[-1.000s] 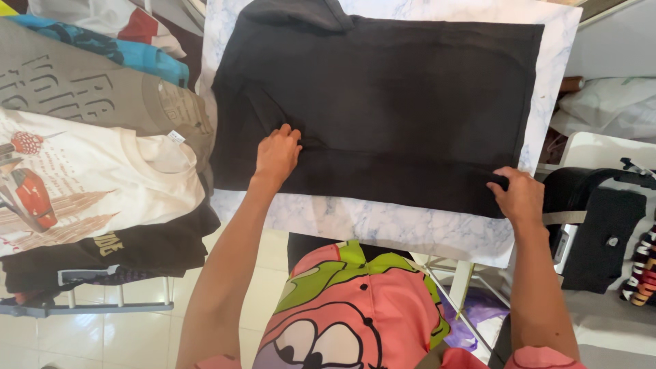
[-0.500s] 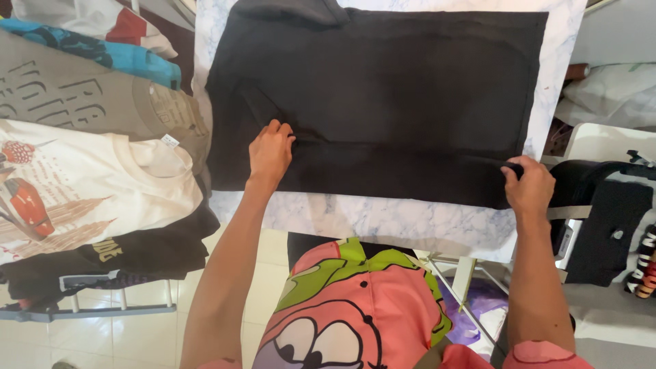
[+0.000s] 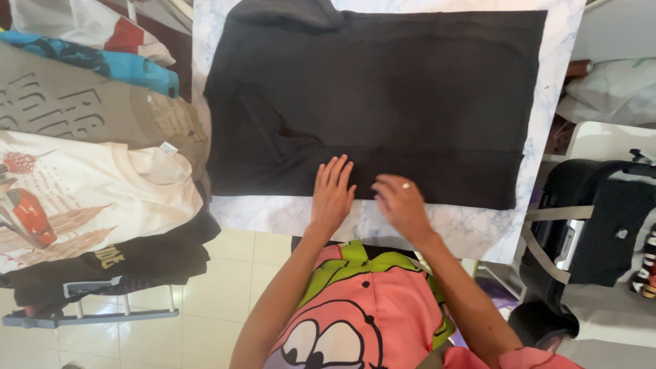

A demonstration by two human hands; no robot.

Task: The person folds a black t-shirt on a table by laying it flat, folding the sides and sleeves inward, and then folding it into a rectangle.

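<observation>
A black hooded garment (image 3: 383, 89) lies spread flat on a white marbled table (image 3: 444, 225), its near side folded inward. My left hand (image 3: 333, 195) rests flat with fingers spread on the garment's near edge at the middle. Close to its right, my right hand (image 3: 401, 205) is open, palm down, over the same near edge; a ring shows on one finger. Neither hand holds anything.
Left of the table, several printed T-shirts (image 3: 89, 178) are stacked on a metal rack (image 3: 89, 316). A black bag with tan straps (image 3: 594, 225) sits on the right, with a white plastic bag (image 3: 608, 96) behind it. Pale tiled floor (image 3: 205, 301) lies below.
Both hands let go of the garment's folded near edge and moved to its middle: the left hand slid right, the right hand slid left from the far corner. They now lie side by side.
</observation>
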